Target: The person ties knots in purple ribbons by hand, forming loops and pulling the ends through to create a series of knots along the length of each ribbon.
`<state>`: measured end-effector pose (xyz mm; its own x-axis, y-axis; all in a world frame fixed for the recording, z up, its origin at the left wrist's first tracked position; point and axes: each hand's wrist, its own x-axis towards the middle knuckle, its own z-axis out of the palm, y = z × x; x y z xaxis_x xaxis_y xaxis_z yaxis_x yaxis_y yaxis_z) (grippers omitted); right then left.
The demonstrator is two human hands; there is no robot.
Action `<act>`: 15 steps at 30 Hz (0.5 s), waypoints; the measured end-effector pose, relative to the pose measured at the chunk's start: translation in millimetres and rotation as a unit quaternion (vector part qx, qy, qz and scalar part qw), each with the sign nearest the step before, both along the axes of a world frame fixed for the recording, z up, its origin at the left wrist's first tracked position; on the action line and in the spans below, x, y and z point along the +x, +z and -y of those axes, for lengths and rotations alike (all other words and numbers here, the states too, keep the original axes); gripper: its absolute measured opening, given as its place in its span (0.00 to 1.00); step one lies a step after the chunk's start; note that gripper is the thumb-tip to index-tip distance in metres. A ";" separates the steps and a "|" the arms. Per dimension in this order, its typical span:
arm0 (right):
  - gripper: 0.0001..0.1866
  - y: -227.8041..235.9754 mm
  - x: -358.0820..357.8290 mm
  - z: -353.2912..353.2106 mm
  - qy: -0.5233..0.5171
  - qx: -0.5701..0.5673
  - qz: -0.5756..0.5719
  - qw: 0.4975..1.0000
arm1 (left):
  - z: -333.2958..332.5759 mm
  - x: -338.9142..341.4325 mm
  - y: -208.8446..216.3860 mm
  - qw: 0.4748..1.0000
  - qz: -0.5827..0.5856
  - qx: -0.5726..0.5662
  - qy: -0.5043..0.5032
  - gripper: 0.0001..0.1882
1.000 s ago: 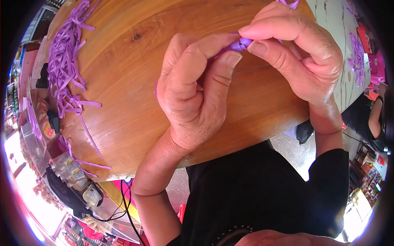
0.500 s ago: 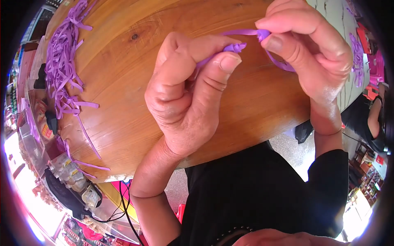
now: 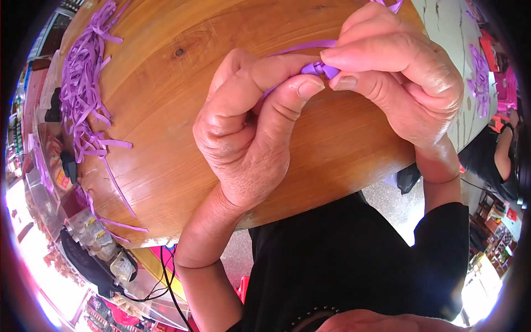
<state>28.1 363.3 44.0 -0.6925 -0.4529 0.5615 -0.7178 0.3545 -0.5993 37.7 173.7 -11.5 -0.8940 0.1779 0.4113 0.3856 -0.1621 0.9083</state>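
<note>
Above the wooden table my left hand [image 3: 243,130] pinches one small purple clasp half [image 3: 311,68] between thumb and forefinger. Its curled lower fingers partly hide the purple strap. My right hand [image 3: 404,80] pinches the other purple clasp half [image 3: 331,71] by thumb and forefinger. The two halves meet end to end between my fingertips; whether they are locked together I cannot tell. A flat purple strap [image 3: 304,46] arcs behind my left forefinger toward the right fingertips, and a purple loop shows above my right hand.
A tangled heap of purple straps [image 3: 86,83] lies along the left of the round wooden table [image 3: 166,160]. More purple straps [image 3: 478,83] rest on a pale surface at right. Black cables [image 3: 166,276] hang below the table's lower left edge. Another person's arm [image 3: 502,155] shows at far right.
My right hand has moved left and slightly down, bringing its clasp half against the one in my left hand. My left hand has barely moved.
</note>
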 end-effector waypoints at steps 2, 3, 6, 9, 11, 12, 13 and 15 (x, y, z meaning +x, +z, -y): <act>0.11 -1.1 -0.9 -0.2 -0.001 -0.001 0.002 1.000 | -0.3 -1.3 0.5 1.000 -0.003 -0.012 0.002 0.06; 0.11 -1.6 -1.4 -0.3 -0.002 -0.002 0.003 1.000 | -0.1 -1.6 1.2 1.000 -0.002 -0.013 0.002 0.06; 0.11 -2.1 -1.2 0.0 -0.004 -0.002 0.003 1.000 | 1.0 -1.2 2.6 0.999 -0.020 -0.048 0.013 0.06; 0.11 -2.8 -1.0 1.1 -0.004 -0.003 0.003 1.000 | 1.4 -1.7 1.3 0.998 -0.034 -0.050 0.017 0.07; 0.11 -3.5 -1.2 1.7 -0.005 -0.003 0.003 1.000 | 1.1 -1.5 0.6 0.998 -0.042 -0.040 0.022 0.06; 0.11 -3.9 -1.3 2.0 -0.005 -0.004 0.003 1.000 | 1.4 -1.6 0.9 0.998 -0.042 -0.040 0.022 0.06; 0.11 -4.3 -1.4 2.2 -0.005 -0.004 0.003 1.000 | 1.5 -1.6 1.7 0.998 -0.043 -0.045 0.025 0.06; 0.11 -5.4 -1.5 2.7 -0.005 -0.004 0.004 1.000 | 1.8 -1.0 2.3 0.997 -0.043 -0.049 0.029 0.06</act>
<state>26.6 360.6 38.6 -0.7015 -0.4406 0.5601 -0.7094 0.3570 -0.6077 36.7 172.0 -9.2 -0.8661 0.1699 0.4700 0.4690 -0.0487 0.8819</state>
